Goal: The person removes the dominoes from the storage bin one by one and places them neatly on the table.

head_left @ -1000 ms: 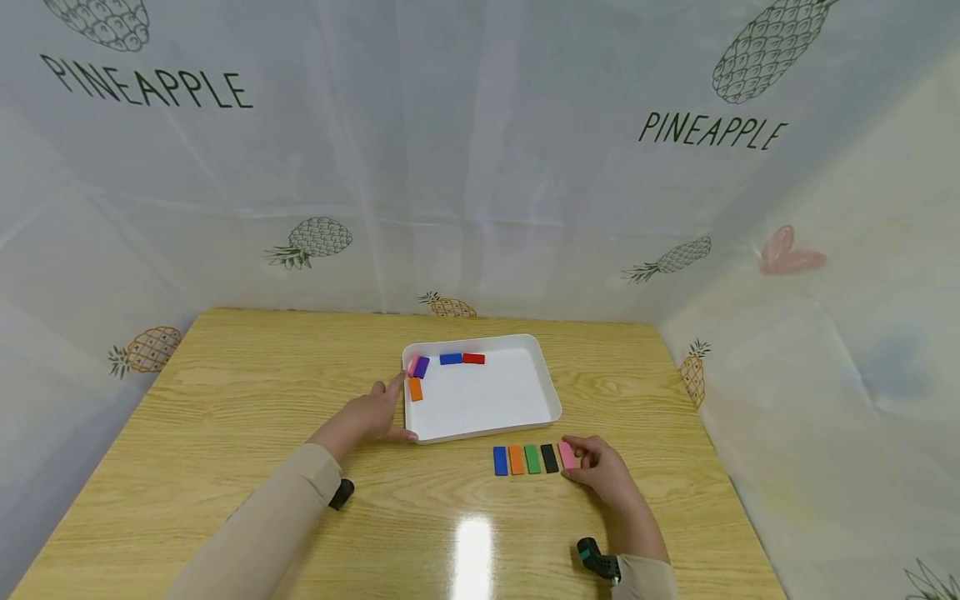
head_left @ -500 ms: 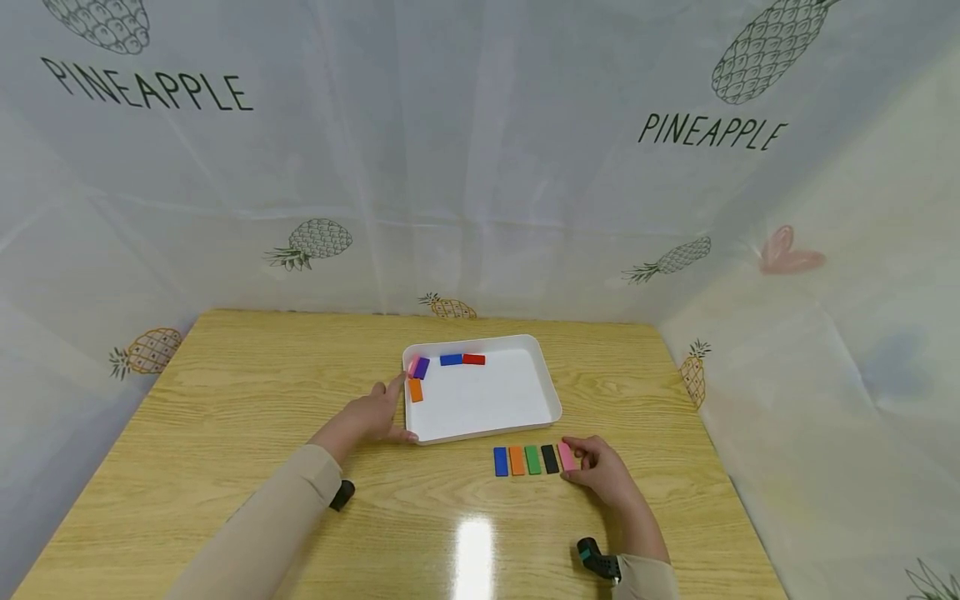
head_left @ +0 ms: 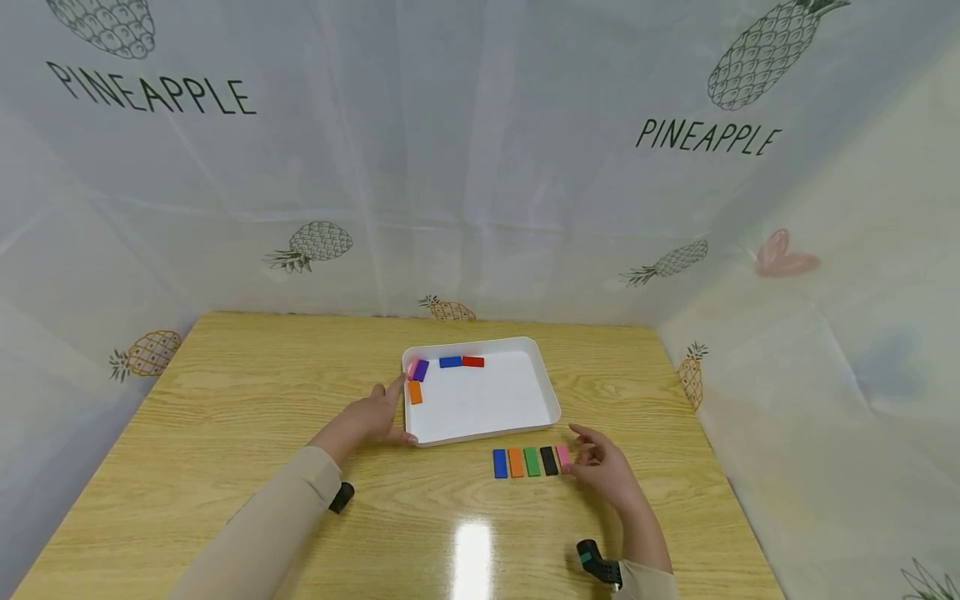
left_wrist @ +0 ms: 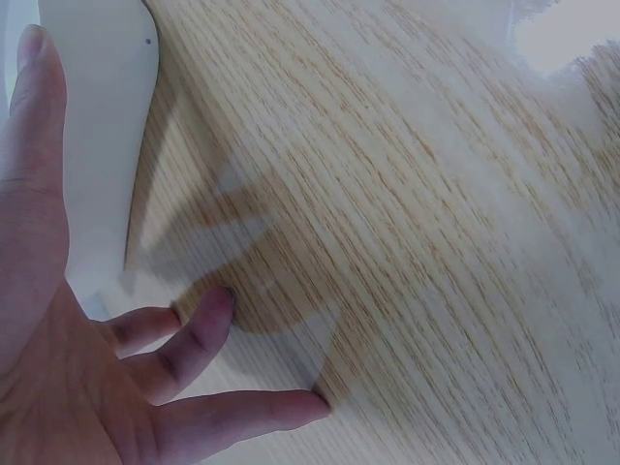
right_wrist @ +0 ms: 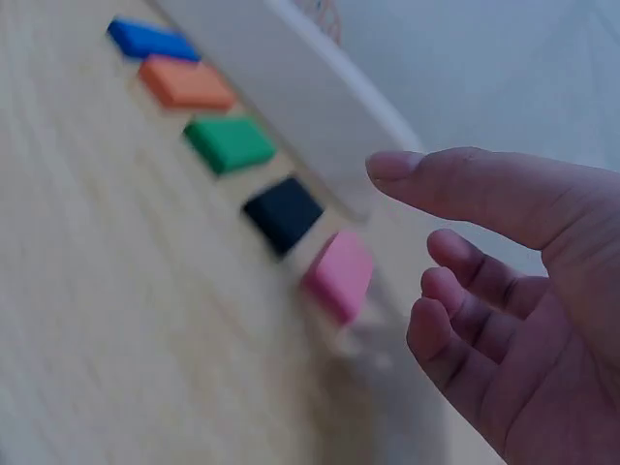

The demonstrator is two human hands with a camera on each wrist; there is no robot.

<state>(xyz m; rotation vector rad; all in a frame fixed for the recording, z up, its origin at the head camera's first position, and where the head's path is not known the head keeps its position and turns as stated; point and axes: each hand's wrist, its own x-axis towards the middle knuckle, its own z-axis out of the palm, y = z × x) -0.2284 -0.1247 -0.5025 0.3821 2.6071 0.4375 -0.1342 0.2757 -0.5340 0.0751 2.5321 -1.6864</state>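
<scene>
My left hand (head_left: 369, 417) is at the left side of a white tray (head_left: 495, 429), its index finger touching the left rim and its thumb at the near left corner. In the left wrist view, the thumb lies along the white wall while other fingers reach over the wood. Beside the right end of a row of flat blocks is my right hand (head_left: 607, 471), thumb and index finger spread apart. Nearest to it is the pink block (right_wrist: 339, 278), then the black (right_wrist: 284, 215), green (right_wrist: 231, 143), orange (right_wrist: 187, 82) and blue (right_wrist: 152, 39) blocks.
Inside the tray lie a blue block (head_left: 451, 362) and a red block (head_left: 473, 362) end to end along the far wall. A purple block (head_left: 422, 371), a pink one (head_left: 412, 367) and an orange one (head_left: 416, 392) are at the left wall. Behind the wooden table (head_left: 262, 367) hangs a printed curtain.
My right hand has let go of the pink block, its index finger lifting away. The pink block stays at the row's end. My left hand has kept its place at the tray.
</scene>
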